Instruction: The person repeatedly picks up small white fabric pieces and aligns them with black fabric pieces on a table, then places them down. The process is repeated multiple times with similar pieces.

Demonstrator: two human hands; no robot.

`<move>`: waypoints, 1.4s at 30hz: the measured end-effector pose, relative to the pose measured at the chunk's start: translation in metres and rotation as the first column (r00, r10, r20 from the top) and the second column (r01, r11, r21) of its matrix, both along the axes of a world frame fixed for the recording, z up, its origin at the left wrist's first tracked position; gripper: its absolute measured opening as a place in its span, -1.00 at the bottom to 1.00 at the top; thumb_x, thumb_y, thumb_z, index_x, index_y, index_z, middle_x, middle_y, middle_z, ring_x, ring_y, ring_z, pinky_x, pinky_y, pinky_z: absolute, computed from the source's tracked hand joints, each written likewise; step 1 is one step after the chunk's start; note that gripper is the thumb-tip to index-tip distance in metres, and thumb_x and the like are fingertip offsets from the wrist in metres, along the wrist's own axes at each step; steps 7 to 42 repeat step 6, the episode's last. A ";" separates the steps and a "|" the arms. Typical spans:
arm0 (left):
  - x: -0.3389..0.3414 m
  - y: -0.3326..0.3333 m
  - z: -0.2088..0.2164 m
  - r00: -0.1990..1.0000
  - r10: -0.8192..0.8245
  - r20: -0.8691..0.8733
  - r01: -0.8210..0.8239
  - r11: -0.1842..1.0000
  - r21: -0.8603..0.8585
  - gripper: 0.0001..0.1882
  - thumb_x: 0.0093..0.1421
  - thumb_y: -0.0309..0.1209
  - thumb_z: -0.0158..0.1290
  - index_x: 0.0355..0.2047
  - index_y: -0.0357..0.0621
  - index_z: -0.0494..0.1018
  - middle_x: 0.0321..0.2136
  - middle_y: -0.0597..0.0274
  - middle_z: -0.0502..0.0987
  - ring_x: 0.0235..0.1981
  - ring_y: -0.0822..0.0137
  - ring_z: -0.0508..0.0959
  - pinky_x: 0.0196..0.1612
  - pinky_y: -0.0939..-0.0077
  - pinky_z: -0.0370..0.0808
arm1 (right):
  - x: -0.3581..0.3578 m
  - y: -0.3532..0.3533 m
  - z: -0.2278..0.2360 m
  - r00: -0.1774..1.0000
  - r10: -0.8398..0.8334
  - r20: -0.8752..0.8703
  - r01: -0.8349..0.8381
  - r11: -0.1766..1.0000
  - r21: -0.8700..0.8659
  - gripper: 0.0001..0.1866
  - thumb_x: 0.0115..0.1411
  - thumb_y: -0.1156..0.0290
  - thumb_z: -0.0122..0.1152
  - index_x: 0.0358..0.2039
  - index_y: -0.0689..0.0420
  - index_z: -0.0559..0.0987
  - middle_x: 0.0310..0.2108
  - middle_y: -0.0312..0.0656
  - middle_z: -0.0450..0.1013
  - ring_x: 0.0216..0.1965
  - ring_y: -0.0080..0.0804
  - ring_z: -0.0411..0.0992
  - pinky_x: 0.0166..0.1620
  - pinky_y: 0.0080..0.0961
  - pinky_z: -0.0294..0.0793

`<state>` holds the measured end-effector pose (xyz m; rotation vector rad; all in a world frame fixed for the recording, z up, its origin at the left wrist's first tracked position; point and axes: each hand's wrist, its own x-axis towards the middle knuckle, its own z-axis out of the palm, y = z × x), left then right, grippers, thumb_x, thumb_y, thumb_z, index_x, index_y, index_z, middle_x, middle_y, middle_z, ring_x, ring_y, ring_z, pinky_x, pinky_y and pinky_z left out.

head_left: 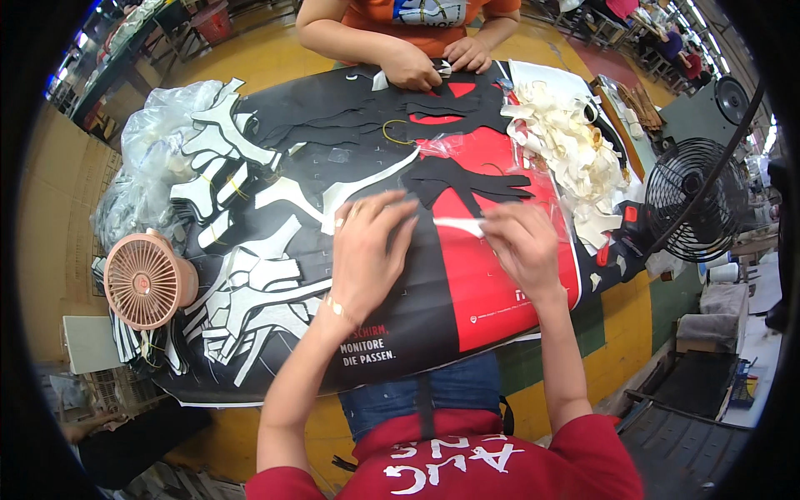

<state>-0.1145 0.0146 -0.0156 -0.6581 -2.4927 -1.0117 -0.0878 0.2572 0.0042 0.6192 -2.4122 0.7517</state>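
My right hand (525, 246) pinches one end of a narrow white cut piece (458, 226), held over the red part of the printed sheet (483, 308). To the left, my left hand (369, 250) hovers with bent, slightly blurred fingers; thumb and forefinger are apart, with nothing visible between them. Just beyond it lies a long white curved piece (367, 185), partly hidden by my fingers. Between and beyond my hands rests a stack of black cut pieces (458, 182). White pieces with dark edges (258, 304) are heaped left of my left forearm.
Across the table, a co-worker's hands (412, 68) handle a small piece. Clear plastic bags (158, 142) and a pink fan (148, 279) stand at the left. Cream-coloured pieces (562, 137) pile up at the right, near a black fan (696, 200). More black pieces (325, 121) lie farther back.
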 end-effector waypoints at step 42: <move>-0.070 0.052 -0.010 0.997 -0.036 0.066 0.049 0.979 -0.200 -0.69 0.23 -0.33 0.17 -0.03 -0.13 0.56 0.07 0.08 0.49 0.12 0.10 0.44 0.19 0.14 0.27 | 0.080 0.032 0.019 0.969 0.088 0.231 0.056 0.831 -0.553 -0.81 0.07 0.66 0.36 -0.29 0.13 0.65 -0.25 -0.23 0.63 -0.24 -0.25 0.59 -0.04 -0.33 0.55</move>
